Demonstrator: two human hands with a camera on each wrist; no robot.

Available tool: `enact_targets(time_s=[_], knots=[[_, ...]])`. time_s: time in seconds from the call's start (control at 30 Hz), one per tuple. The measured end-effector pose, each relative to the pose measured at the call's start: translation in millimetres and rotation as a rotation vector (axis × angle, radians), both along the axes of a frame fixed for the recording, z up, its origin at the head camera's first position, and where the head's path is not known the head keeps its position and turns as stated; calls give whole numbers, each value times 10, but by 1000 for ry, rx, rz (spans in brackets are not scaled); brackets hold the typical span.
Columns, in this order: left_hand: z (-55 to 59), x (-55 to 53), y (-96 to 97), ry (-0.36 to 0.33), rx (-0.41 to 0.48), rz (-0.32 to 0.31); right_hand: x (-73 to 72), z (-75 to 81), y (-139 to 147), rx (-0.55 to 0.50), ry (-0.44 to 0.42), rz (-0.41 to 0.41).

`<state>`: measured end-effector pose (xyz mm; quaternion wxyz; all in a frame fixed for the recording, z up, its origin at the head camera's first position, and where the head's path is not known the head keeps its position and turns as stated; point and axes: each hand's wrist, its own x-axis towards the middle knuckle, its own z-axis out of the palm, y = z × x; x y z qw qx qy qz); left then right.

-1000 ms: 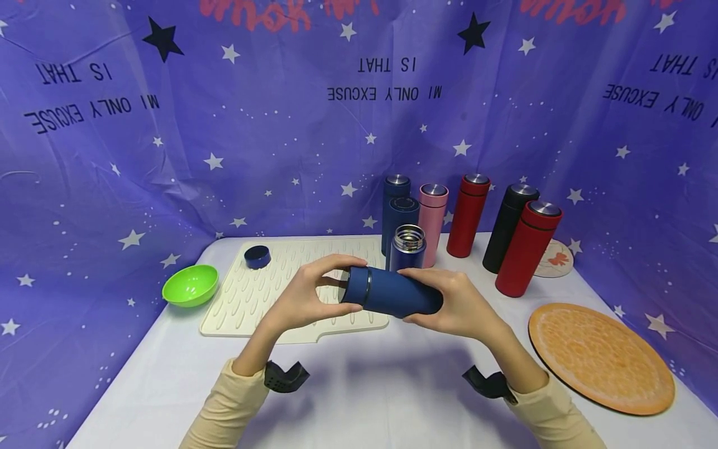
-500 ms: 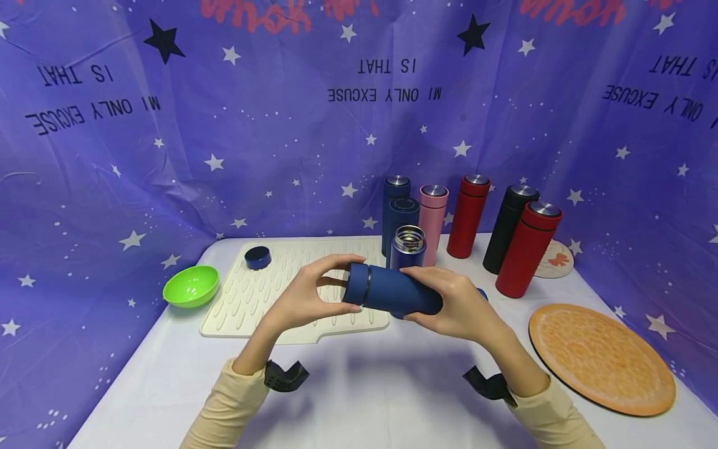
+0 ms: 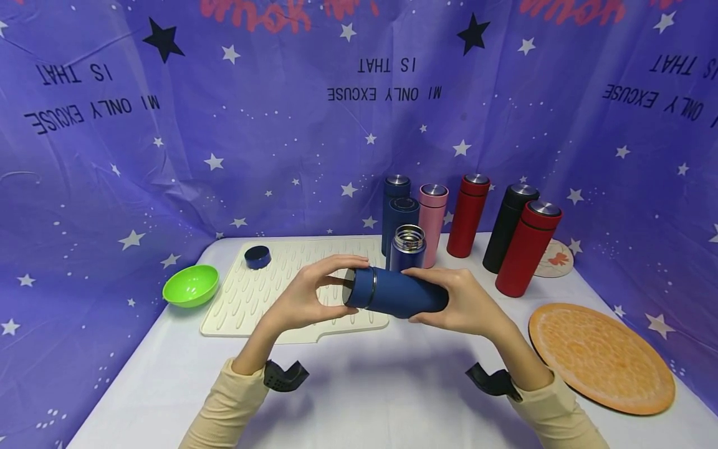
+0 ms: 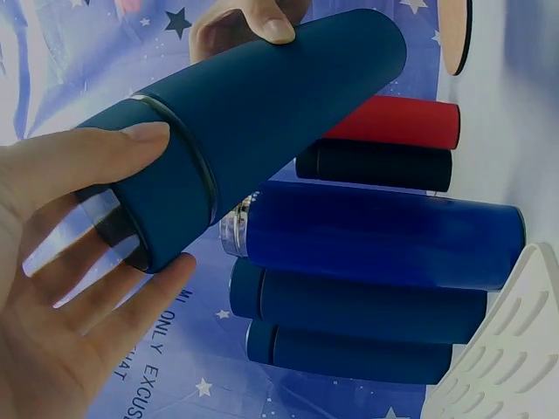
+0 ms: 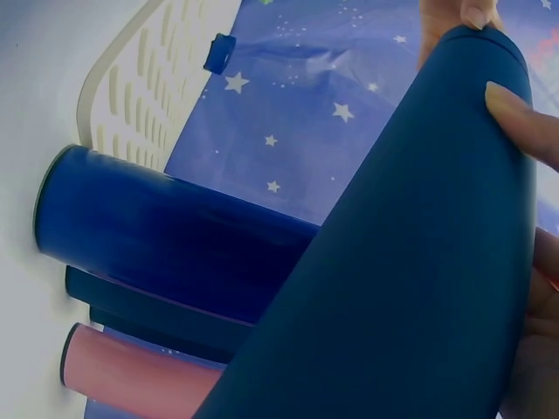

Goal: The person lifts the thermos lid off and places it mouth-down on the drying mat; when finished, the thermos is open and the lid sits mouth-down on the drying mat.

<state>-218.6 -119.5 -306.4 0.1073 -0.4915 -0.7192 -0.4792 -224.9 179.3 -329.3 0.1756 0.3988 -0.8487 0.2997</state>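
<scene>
A dark blue thermos flask (image 3: 406,293) is held lying nearly level above the table, its lid end to the left. My left hand (image 3: 305,296) grips its lid (image 4: 162,201), thumb on one side and fingers on the other. In the left wrist view a silver ring shows between lid and body. My right hand (image 3: 465,305) holds the flask's body near the base. Just behind it stands a shiny blue flask (image 3: 408,257) without a cap, its steel threaded mouth bare. A loose dark blue cap (image 3: 257,257) lies on the cream draining mat (image 3: 224,318).
Behind the hands stand two more dark blue flasks (image 3: 402,218), a pink flask (image 3: 433,218), a red flask (image 3: 470,218), a black flask (image 3: 507,231) and a nearer red flask (image 3: 527,252). A green bowl (image 3: 191,287) is at left, a round orange mat (image 3: 600,358) at right.
The held flask and my right hand have shifted slightly to the right, and the flask's lid end has turned a little. The other things stay where they were.
</scene>
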Motion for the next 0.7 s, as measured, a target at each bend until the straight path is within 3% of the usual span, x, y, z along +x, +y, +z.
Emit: enact_targets(time_s=[0.27,0.57,0.7], knots=[[-5,8,-14,-168,2,90,39,-9,-61,12,83,-12],[1,22,-14,-256,-3,177,72,-8,-119,50,187,-43],[-115,-69,-18,-304,-16,263,76,-20,-134,47,220,-51]])
